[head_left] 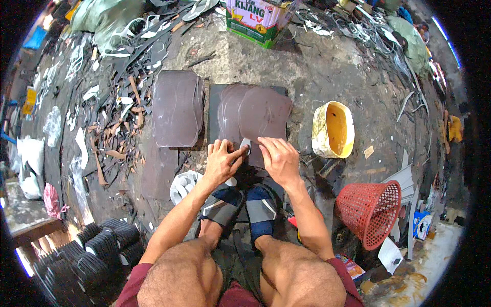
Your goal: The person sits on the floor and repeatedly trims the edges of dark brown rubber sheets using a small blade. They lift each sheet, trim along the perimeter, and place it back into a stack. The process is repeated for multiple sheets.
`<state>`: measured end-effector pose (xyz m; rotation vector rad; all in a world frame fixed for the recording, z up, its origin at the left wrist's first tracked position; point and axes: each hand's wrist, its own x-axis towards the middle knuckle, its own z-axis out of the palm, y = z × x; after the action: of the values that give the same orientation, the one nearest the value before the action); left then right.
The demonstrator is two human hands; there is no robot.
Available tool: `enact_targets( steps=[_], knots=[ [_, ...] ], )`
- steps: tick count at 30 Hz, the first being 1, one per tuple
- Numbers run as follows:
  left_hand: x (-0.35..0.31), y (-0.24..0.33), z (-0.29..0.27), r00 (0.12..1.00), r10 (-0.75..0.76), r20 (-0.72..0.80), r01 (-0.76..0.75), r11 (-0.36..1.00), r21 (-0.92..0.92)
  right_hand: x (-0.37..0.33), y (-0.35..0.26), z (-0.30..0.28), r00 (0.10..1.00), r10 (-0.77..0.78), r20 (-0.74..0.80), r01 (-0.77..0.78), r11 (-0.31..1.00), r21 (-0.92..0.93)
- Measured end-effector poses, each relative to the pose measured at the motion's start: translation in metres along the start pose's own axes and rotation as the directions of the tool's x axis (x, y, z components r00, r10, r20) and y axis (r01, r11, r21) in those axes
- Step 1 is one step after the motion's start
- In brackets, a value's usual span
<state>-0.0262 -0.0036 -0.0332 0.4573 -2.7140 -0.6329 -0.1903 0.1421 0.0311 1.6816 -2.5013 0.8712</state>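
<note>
Directions are taken from the middle of the view. The floor (312,66) is strewn with scraps (123,125) at ten o'clock, too many to be counted. One heap of black soles (107,240) is set at eight o'clock, and one red basket (368,215) is tipped at four o'clock. Two piles of brown sheets are seen, their layers uncountable: the left pile (176,110) at ten o'clock, the right pile (266,110) at twelve, where it is laid on one dark board (213,123). Beyond it, also at twelve, one tin (255,23) is placed. One yellow tub (333,129) is stood between two and three o'clock. Two sandals (261,209) are worn, near six o'clock. By the left hand (222,161), one small gray piece (246,143) is pinched between thumb and finger, just by the middle, at the near edge of the right pile. That edge is touched by the fingertips of the right hand (281,158); whether a sheet is gripped there cannot be told.
</note>
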Motion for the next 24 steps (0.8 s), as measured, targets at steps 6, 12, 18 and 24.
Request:
enact_targets(
  steps=[6, 12, 18, 24],
  knots=[
    [-0.004, -0.009, 0.005, 1.000, 0.008, 0.002, -0.008, 1.000, 0.004, -0.012, -0.002, 0.027, 0.988, -0.043, 0.150, 0.060, 0.993, -0.104],
    [-0.003, -0.002, 0.003, 0.999, -0.033, -0.029, 0.032, 0.999, -0.020, 0.001, 0.001, 0.023, 0.980, -0.027, 0.197, 0.048, 0.994, -0.101],
    [-0.025, 0.039, 0.011, 0.986, -0.037, -0.165, 0.050, 0.996, 0.073, 0.029, 0.010, 0.030, 0.934, 0.119, 0.336, -0.065, 0.984, -0.168],
    [-0.040, 0.027, 0.002, 0.988, -0.078, -0.134, 0.075, 0.997, -0.026, -0.009, -0.018, 0.031, 0.918, -0.077, 0.388, 0.229, 0.903, -0.363]
  ],
)
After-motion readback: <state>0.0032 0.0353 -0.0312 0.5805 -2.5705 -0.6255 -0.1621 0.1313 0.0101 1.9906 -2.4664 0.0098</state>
